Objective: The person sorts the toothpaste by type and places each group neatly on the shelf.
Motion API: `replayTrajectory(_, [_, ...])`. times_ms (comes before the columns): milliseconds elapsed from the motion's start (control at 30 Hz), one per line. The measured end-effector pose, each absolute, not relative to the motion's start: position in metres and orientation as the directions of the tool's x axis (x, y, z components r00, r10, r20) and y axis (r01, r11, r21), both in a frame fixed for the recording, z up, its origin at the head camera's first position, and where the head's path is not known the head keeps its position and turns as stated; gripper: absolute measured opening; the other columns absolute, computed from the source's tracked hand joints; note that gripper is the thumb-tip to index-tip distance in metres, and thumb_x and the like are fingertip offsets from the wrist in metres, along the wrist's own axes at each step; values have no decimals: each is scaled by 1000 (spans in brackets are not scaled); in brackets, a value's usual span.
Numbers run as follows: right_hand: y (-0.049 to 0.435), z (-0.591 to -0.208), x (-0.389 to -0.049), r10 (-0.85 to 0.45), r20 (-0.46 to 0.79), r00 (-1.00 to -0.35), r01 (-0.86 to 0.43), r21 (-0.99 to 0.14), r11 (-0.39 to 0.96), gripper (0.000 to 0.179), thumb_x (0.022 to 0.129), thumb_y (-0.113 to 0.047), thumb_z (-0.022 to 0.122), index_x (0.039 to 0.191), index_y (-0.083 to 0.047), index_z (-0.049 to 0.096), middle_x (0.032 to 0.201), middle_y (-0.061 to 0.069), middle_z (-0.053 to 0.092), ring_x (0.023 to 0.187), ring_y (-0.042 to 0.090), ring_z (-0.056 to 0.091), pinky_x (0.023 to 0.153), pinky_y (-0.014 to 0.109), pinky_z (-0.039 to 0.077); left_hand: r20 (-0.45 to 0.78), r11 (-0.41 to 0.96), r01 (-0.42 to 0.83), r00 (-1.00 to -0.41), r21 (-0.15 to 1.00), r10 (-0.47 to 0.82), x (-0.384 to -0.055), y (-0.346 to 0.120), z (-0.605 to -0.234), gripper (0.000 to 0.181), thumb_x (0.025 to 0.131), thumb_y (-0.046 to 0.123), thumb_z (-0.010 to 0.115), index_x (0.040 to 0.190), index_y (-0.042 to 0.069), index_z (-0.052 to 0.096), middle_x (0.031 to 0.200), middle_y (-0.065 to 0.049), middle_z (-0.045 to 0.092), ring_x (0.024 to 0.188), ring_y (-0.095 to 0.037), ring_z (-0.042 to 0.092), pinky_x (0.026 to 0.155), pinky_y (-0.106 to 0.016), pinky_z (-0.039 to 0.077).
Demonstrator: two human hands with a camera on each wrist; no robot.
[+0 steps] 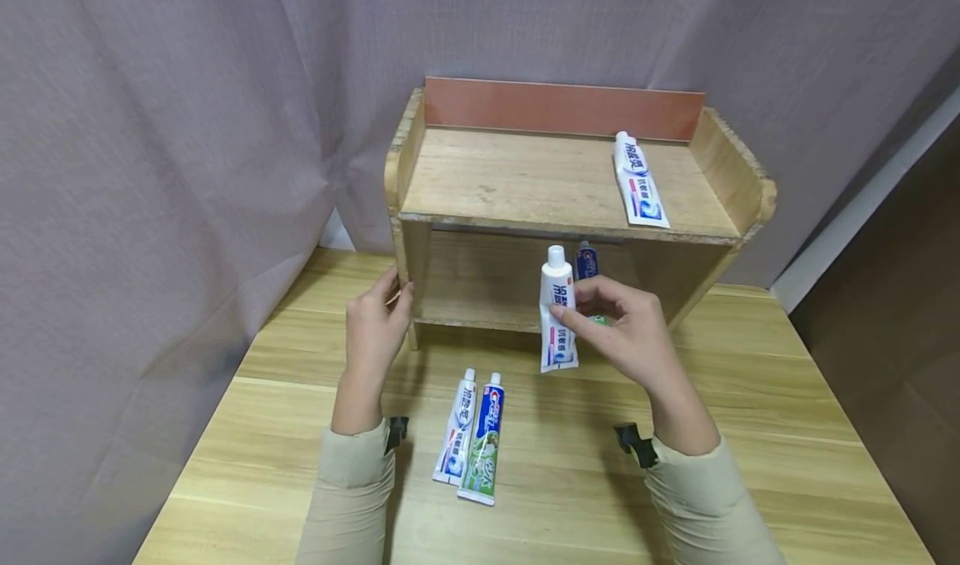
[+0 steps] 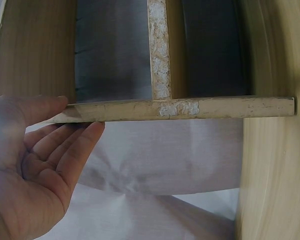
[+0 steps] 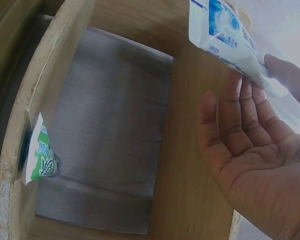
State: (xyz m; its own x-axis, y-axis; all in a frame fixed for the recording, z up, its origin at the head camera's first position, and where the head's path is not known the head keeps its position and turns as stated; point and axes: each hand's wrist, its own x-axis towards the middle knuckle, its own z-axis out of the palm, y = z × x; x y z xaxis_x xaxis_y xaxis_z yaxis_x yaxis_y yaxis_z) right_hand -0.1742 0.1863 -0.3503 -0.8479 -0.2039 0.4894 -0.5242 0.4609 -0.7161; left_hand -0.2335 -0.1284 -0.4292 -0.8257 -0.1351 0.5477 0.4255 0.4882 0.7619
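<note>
My right hand pinches a white toothpaste tube, cap up, in front of the shelf's lower compartment. In the right wrist view, the tube's flat end points away from the thumb. My left hand grips the front edge of the left side panel of the wooden shelf; in the left wrist view, the thumb and fingers are on opposite faces of this panel. A blue and green toothpaste tube lies in the lower compartment, partly hidden behind my right hand. Another white toothpaste tube lies on the top board, towards the right.
On the wooden table, between my forearms, a white toothpaste tube lies beside a blue and green one, the two touching. Grey cloth hangs behind the shelf. A brown surface stands at the right.
</note>
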Motion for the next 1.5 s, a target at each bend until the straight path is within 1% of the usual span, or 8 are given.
replayTrajectory(267, [187,-349,-175,-211,505,-837,-541,-705,458,14,85,-9,82,96,-8,73,91,0,74,77,16,69,67,21,62,546,484,425,-827,765,-135,-233,-128,-428,31,97,7,66,127,1,68,116,-21,70,107,-32,70,84,-22,60])
replayTrajectory(600, [185,-344,-177,-219,522,-825,-560,-696,450,14,85,-8,82,95,-7,73,90,0,74,78,16,70,67,21,63,536,486,415,-833,769,-138,-233,-128,-427,31,97,7,66,127,1,68,117,-20,70,107,-32,70,85,-23,61])
replayTrajectory(833, [184,-340,-179,-224,546,-807,-581,-671,460,13,85,-9,82,94,-10,74,89,-2,74,76,14,69,67,22,62,539,503,409,-830,762,-142,-232,-128,-427,32,96,8,67,127,2,67,117,-20,70,106,-31,70,84,-25,62])
replayTrajectory(1300, [180,-326,-183,-236,552,-799,-595,-672,441,13,85,-8,82,94,-9,73,90,-1,74,75,15,70,68,22,63,537,510,406,-833,759,-136,-232,-128,-428,32,97,9,66,128,2,67,118,-20,70,107,-31,70,84,-25,62])
replayTrajectory(1500, [178,-318,-184,-233,563,-793,-599,-650,468,14,84,-5,82,95,-7,73,90,0,74,75,13,69,67,21,63,537,506,410,-833,759,-131,-232,-128,-427,33,97,9,66,129,1,66,118,-20,70,108,-31,70,85,-27,62])
